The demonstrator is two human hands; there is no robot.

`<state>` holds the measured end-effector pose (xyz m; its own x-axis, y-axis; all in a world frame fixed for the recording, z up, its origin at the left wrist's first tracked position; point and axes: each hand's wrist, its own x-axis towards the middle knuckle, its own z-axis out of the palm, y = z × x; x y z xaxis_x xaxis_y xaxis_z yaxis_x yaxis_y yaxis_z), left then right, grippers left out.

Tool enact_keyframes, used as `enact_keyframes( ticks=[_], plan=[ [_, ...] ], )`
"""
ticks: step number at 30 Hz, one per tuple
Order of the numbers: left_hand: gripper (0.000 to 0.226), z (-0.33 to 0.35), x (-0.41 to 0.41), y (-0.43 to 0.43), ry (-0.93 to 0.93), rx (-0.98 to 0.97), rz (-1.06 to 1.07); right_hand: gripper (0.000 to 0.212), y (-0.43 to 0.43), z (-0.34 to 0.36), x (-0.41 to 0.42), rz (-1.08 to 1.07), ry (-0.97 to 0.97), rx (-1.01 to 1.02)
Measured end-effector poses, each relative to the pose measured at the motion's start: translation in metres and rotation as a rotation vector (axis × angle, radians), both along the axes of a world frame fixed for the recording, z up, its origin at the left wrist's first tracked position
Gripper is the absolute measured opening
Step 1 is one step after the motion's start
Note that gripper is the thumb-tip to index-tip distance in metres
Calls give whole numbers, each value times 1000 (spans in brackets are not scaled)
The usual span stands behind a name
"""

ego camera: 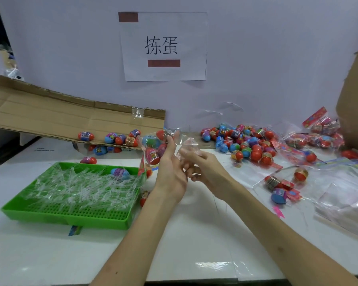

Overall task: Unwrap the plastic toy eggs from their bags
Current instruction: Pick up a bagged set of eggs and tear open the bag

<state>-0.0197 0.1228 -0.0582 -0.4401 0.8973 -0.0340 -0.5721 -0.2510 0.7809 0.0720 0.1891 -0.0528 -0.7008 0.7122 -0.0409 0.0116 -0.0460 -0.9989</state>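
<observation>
Crinkly plastic like that looked light and slippery, so mid-frame your left hand (pixel 170 170) gripped the bag (pixel 151 141) round its eggs (pixel 152 156) while your right hand (pixel 205 170) pinched the loose corner (pixel 189 144).

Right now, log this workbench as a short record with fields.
left grip: holds a clear bag of toy eggs, raised above the table
right grip: pinches the same bag's loose plastic edge
green tray: holds clear plastic strips and a blue-purple egg
loose eggs: piled at back right
sealed bags: far right
cardboard flap: back left, eggs lying on it
</observation>
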Motion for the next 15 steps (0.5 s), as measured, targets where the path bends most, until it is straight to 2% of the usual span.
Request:
enact_keyframes(
  ticks=[2, 3, 5, 10, 13, 15],
  plan=[
    [58, 3, 3, -2, 7, 4, -8, 24, -4, -4, -3, -27, 69, 44],
    [46, 3, 4, -1, 18, 19, -5, 18, -6, -4, -4, -65, 112, 63],
    [31, 3, 5, -1, 71, 32, 5, 12, -8, -3, -4, -127, 198, 85],
    [26, 2, 10, -3, 113, 83, -27, 4, 2, 14, 9, -203, 374, 108],
    [56, 6, 8, -7, 22, 68, 27, 19, 16, 28, 21, -274, 474, 50],
    [69, 8, 5, -9, -12, 55, 59, 21, 25, 33, 30, -308, 536, 25]
  ],
)
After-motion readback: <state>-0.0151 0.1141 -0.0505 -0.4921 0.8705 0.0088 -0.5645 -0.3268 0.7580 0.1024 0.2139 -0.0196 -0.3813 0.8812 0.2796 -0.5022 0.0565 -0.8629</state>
